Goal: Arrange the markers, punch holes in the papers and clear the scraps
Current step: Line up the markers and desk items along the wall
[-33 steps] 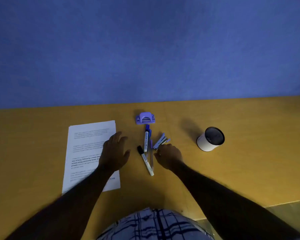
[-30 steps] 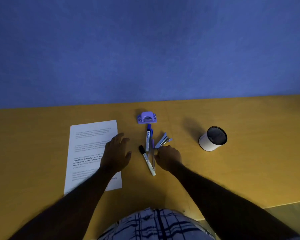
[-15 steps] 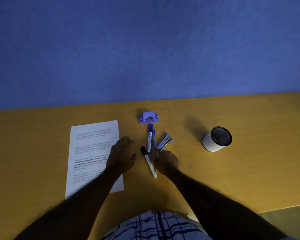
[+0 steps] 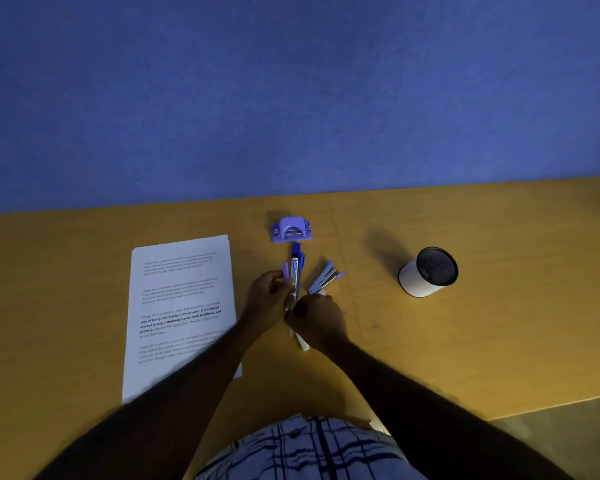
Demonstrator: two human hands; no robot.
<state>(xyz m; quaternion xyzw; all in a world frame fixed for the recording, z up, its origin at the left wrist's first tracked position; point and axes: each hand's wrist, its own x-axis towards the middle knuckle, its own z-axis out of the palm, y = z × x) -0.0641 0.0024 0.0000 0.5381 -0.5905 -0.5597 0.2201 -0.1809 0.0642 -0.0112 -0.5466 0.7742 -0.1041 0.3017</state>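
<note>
Several markers and pens (image 4: 295,268) lie bunched together in the middle of the yellow table, their blue caps pointing away from me. My left hand (image 4: 269,299) grips the bundle from the left, and my right hand (image 4: 317,322) holds its near end from the right. A white marker end (image 4: 302,344) sticks out below my right hand. A purple hole punch (image 4: 291,229) sits just beyond the bundle. A stack of printed papers (image 4: 181,306) lies to the left.
A purple stapler (image 4: 324,281) lies right of the markers. A white cup with a black mesh inside (image 4: 428,271) lies tilted further right. A blue wall stands behind the table (image 4: 482,341). The table's near edge runs at the lower right.
My left hand left the papers and moved right to the markers. Both hands have gathered the scattered markers and pens into one bundle; the black-capped marker is now covered by my right hand.
</note>
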